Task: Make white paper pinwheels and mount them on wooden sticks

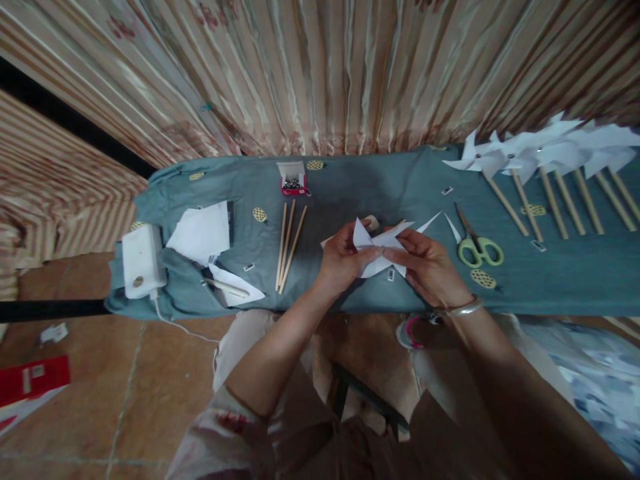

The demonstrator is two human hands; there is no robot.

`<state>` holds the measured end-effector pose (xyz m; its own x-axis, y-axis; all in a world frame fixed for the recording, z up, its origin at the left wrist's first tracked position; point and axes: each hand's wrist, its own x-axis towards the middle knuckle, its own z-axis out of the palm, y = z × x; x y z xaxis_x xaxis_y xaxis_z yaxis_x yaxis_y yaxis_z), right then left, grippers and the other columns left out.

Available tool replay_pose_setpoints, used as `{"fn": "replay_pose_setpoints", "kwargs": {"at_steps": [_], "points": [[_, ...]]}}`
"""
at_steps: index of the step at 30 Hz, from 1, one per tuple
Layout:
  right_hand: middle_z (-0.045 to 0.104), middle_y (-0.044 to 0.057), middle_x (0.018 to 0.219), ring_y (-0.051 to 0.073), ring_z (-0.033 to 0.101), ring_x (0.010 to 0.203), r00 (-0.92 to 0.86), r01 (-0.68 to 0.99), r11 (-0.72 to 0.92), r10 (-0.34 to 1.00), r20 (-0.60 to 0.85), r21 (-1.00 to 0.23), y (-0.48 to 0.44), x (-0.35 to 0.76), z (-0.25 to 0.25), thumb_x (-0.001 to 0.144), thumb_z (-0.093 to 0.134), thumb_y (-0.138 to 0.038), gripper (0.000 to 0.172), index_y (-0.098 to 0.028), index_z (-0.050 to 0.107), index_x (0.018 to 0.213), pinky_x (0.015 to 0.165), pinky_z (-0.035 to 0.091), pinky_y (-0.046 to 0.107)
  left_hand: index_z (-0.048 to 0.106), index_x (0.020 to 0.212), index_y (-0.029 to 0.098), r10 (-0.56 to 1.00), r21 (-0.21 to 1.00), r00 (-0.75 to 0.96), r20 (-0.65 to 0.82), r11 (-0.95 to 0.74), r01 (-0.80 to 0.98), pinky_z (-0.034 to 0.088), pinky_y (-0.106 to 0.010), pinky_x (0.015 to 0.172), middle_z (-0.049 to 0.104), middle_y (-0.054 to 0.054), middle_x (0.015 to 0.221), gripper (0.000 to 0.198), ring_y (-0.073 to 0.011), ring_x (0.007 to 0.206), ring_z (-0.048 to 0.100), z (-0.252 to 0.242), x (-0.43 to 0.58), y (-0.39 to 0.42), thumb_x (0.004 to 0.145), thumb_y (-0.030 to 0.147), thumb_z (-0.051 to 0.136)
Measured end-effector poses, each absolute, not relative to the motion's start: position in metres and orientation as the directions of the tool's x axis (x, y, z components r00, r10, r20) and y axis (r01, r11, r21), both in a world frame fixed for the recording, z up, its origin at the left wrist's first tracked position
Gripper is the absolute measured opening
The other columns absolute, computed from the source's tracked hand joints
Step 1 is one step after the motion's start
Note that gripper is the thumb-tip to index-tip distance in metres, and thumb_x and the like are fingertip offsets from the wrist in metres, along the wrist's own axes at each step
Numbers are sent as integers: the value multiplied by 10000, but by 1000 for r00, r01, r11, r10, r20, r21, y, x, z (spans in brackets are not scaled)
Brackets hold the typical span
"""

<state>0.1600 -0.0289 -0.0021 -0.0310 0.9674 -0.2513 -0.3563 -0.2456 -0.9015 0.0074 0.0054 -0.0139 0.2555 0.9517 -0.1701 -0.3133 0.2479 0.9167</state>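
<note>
A white paper pinwheel (pixel 377 245) is held between both my hands over the cloth-covered table. My left hand (pixel 343 257) grips its left side, thumb near the centre. My right hand (pixel 427 263) pinches it from the right, thumb at the middle. Whether a pin is at the centre I cannot make out. Behind the fingers, part of a roll-like pale thing (pixel 371 223) shows. Green-handled scissors (pixel 476 243) lie partly open to the right, beside thin white paper scraps (pixel 453 228). Left of my hands are three wooden sticks (pixel 286 247).
A small open box (pixel 293 181) of shiny metal pins stands at the back. Several pinwheels on sticks (pixel 540 157) lie at the right. White paper sheets (pixel 200 233), a pen-like thing on folded paper (pixel 227 287) and a white corded device (pixel 143 261) are at the left.
</note>
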Motion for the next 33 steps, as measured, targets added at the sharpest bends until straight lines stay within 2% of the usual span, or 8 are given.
{"fn": "replay_pose_setpoints", "kwargs": {"at_steps": [4, 11, 17, 24, 33], "points": [[771, 2, 942, 209, 718, 862, -28, -342, -241, 969, -247, -908, -28, 160, -5, 645, 882, -314, 349, -248, 705, 939, 817, 570, 353, 680, 1066, 176, 953, 921, 255, -163, 240, -307, 504, -327, 813, 732, -38, 931, 673, -202, 855, 658, -15, 7, 6, 491, 407, 942], [768, -9, 918, 186, 708, 823, -14, -370, -241, 967, -254, -897, -27, 159, -6, 625, 895, -295, 342, -246, 720, 915, 817, 569, 340, 687, 1062, 178, 961, 935, 234, -148, 213, -284, 502, -318, 788, 721, -23, 874, 605, -191, 807, 644, -15, 7, 5, 537, 370, 916], [763, -16, 900, 165, 696, 797, -7, -369, -234, 968, -249, -899, -26, 159, -6, 608, 903, -303, 364, -240, 722, 918, 820, 562, 323, 681, 1097, 179, 960, 939, 242, -144, 210, -274, 503, -342, 830, 738, -63, 997, 602, -238, 937, 664, -14, 8, 6, 562, 348, 898], [757, -18, 892, 168, 693, 815, 7, -351, -210, 974, -226, -913, -25, 159, -9, 612, 899, -322, 348, -245, 719, 900, 848, 549, 338, 691, 1066, 184, 961, 939, 233, -146, 209, -272, 517, -340, 836, 747, -57, 1022, 573, -236, 940, 673, -12, 8, 6, 553, 326, 903], [764, -25, 878, 171, 691, 795, 34, -400, -214, 968, -248, -891, -24, 157, -9, 568, 918, -302, 367, -245, 720, 872, 827, 564, 330, 704, 1041, 190, 966, 947, 207, -157, 207, -245, 512, -328, 802, 747, -37, 945, 525, -210, 859, 664, -11, 8, 6, 558, 284, 886]]}}
